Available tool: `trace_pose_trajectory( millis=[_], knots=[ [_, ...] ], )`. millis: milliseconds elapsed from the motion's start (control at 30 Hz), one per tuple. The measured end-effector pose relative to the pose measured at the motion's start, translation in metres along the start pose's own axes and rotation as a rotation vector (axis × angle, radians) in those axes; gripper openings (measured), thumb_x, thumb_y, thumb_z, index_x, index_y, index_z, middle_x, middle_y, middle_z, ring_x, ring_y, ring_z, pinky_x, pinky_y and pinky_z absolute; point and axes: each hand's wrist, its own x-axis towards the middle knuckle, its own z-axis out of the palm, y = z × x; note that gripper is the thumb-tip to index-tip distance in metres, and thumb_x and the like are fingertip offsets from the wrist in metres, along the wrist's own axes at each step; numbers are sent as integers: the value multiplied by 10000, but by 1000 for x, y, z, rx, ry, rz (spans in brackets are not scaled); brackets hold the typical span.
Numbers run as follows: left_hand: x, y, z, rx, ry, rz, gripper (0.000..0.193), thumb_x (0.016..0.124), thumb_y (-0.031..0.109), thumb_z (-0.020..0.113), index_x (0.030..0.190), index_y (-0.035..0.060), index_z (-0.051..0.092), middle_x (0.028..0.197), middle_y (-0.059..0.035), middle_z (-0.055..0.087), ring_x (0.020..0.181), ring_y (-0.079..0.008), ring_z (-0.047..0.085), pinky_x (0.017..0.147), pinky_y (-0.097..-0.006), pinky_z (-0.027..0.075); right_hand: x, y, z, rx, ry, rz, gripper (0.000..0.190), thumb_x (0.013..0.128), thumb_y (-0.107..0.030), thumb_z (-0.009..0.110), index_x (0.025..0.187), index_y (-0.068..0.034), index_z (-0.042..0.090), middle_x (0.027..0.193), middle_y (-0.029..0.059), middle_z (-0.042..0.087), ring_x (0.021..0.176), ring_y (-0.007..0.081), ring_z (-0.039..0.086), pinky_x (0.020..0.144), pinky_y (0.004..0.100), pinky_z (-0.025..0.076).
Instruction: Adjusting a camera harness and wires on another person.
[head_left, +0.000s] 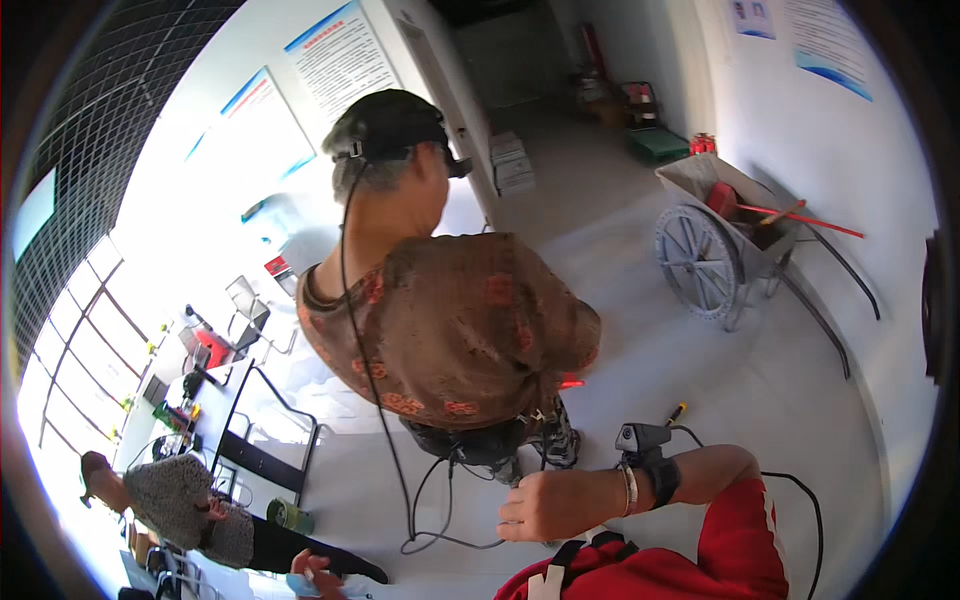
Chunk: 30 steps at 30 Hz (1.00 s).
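Observation:
My right hand (559, 506) is curled into a fist in front of my red clothing (637, 574). Its wrist wears a metal bracelet and a black strap with a small camera (637, 436). A black cable (450, 536) runs from a nearby person's waist to beside the fist; whether my fingers hold it is unclear. That person (457, 330), in a brown patterned top and head-worn gear, stands just ahead, back towards me. Low at the left, my left hand (319, 574) has a light-blue thing (301, 584) in its fingers, partly cut off by the frame.
A handcart (757, 232) with red-handled tools stands by the right wall. A screwdriver-like handle (678, 412) shows beyond my right wrist. Another person (176, 502) stands at the lower left, near a table (225, 405) and a green bin (290, 517). Stacked papers (511, 163) lie by the doorway.

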Motion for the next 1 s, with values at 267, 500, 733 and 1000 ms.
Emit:
trace_pose_trajectory(
  millis=[267,500,733,1000],
  knots=[
    [-26,59,95,114,-912,196,347,704,72,610,1040,23,541,795,-105,606,573,-115,535,519,-205,432,19,4,5,38,106,-61,97,706,-127,519,756,-51,487,686,33,470,678,165,523,556,269,433],
    [-46,55,117,205,-1018,-6,310,655,133,712,898,3,567,672,-95,600,583,-158,590,559,-254,461,9,9,16,6,125,-13,171,707,-142,543,846,-42,538,726,38,510,730,170,526,626,271,436],
    [-48,35,110,46,-1072,-138,223,755,42,592,961,-38,565,828,-85,637,652,-119,608,602,-239,488,-21,22,1,86,403,201,223,750,-113,535,962,-44,526,946,70,523,887,223,513,779,332,412],
    [-47,33,99,60,-1134,-262,185,743,-8,577,926,-34,567,873,-97,634,718,-151,620,630,-252,502,-60,60,49,869,648,878,207,878,-116,447,1060,-23,473,858,58,557,744,97,559,677,234,460]
  ],
)
